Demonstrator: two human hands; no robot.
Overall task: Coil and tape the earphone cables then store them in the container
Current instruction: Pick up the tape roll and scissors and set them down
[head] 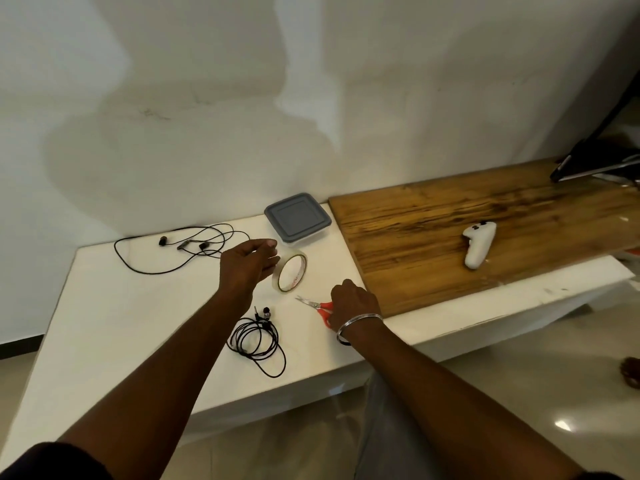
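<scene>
A coiled black earphone cable [257,337] lies near the front of the white table [114,306]. A second black earphone cable [180,245] lies loose and spread out at the back left. My left hand [247,266] holds a roll of clear tape [290,275] on its edge, tilted, above the table. My right hand [353,301] grips the red handles of small scissors [313,304], whose blades point left on the table. The clear container with a grey lid [298,218] stands closed at the back, just behind the tape.
A wooden board [450,216] covers the table's right part, with a white game controller [479,245] on it. A dark stand [595,161] sits at the far right. The wall runs close behind the table. Tiled floor lies in front.
</scene>
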